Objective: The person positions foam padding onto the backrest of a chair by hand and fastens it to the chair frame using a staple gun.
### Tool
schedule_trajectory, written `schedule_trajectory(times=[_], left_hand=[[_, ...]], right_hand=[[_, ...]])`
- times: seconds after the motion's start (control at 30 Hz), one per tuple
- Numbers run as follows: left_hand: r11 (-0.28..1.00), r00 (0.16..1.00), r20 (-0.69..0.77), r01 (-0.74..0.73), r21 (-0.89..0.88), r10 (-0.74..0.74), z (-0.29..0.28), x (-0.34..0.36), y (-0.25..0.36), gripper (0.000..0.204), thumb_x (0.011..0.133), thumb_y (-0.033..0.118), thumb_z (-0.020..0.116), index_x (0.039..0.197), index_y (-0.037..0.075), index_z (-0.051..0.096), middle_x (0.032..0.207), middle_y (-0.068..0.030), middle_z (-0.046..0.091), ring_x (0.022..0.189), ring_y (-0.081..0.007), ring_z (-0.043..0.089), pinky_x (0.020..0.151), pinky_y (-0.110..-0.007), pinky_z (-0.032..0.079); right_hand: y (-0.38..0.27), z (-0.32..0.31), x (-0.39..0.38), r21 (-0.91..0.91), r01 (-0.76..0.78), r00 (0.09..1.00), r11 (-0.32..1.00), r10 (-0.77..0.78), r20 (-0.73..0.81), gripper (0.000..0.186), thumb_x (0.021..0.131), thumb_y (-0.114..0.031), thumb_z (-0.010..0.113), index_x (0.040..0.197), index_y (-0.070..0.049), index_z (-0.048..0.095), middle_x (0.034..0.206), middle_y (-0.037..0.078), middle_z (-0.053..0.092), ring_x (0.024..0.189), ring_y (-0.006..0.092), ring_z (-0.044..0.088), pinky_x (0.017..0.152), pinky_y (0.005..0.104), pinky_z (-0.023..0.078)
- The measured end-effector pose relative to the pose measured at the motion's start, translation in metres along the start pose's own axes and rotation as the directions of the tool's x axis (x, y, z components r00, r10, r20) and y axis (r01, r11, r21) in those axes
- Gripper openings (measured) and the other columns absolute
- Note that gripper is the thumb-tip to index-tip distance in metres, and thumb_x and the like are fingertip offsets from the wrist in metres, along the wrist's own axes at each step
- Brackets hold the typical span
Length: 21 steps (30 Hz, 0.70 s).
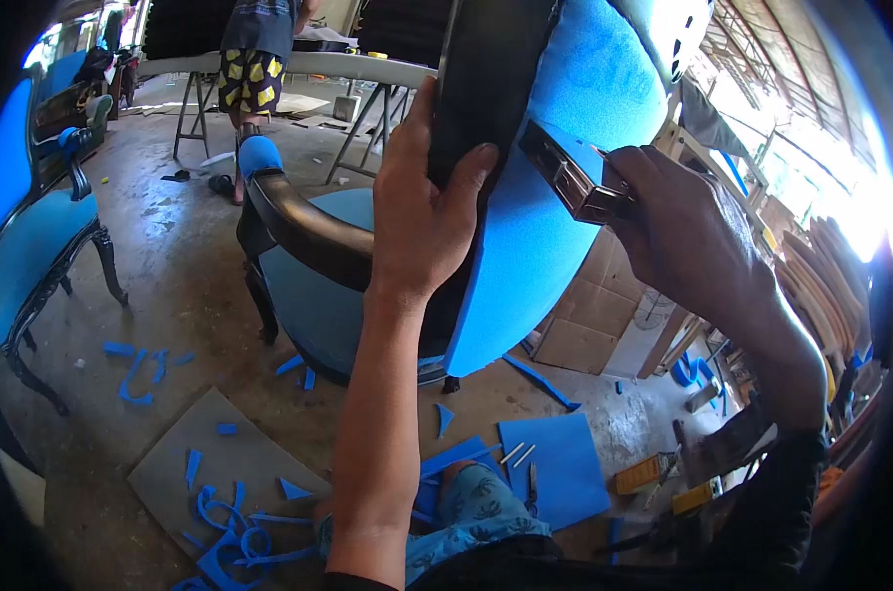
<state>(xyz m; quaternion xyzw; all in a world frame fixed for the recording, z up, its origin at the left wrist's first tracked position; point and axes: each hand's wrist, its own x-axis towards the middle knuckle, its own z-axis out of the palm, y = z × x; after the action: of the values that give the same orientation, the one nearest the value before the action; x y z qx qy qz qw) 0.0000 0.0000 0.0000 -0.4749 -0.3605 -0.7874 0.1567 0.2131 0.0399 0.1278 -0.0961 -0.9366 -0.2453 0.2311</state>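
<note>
In front of me stands an armchair with a dark frame [486,84] along its tall back and a curved bronze-black armrest [314,229]. Bright blue foam [535,271] covers the side of the back that faces right. My left hand [422,212] grips the edge of the dark frame, thumb on the near face. Closed in my right hand [688,222] is a metal staple gun [570,182], its nose at the blue foam just right of the frame. The chair's seat [314,300] is blue too, partly hidden by my left forearm.
A blue-and-black chair [38,246] stands at the left. Blue foam scraps lie on a grey board [225,433] and the floor. A blue sheet [560,468] lies by my knee, with boxes [643,475] nearby. Another person [255,69] stands by a long table [338,67].
</note>
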Motion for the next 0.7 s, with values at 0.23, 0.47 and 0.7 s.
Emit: schedule_trajectory(times=[0.23,0.47,0.7], left_hand=[[0.999,0.998,-0.036,-0.051,0.009,0.051,0.0,0.001,-0.001,0.069,0.091,0.015,0.071,0.147,-0.005,0.037,0.122,-0.0232,0.06,0.11,-0.0321,0.064,0.094,-0.04,0.051],[0.999,0.998,-0.047,-0.034,0.011,0.034,0.0,0.0,-0.001,0.07,0.09,0.015,0.072,0.146,-0.008,0.038,0.125,-0.0252,0.059,0.114,-0.0361,0.062,0.099,-0.042,0.048],[1.0,0.999,-0.035,-0.028,0.005,0.028,0.002,0.0,0.005,0.069,0.089,0.014,0.072,0.145,-0.007,0.039,0.125,-0.0253,0.06,0.117,-0.0357,0.061,0.1,-0.041,0.047]], right_hand=[[-0.002,-0.002,0.006,0.002,0.042,0.999,0.999,-0.042,0.011,0.035,0.08,0.0,0.074,0.112,-0.002,0.058,0.092,0.018,0.064,0.078,0.0358,0.066,0.069,0.0415,0.051],[-0.004,-0.002,0.01,-0.027,0.0,0.999,1.0,0.001,0.044,0.034,0.08,-0.002,0.073,0.11,-0.002,0.058,0.093,0.018,0.066,0.08,0.0357,0.068,0.07,0.0411,0.052],[0.016,0.003,0.021,-0.192,0.167,0.984,0.967,-0.176,-0.025,0.025,0.081,-0.013,0.075,0.099,-0.004,0.06,0.076,0.013,0.065,0.061,0.0261,0.066,0.055,0.037,0.053]])
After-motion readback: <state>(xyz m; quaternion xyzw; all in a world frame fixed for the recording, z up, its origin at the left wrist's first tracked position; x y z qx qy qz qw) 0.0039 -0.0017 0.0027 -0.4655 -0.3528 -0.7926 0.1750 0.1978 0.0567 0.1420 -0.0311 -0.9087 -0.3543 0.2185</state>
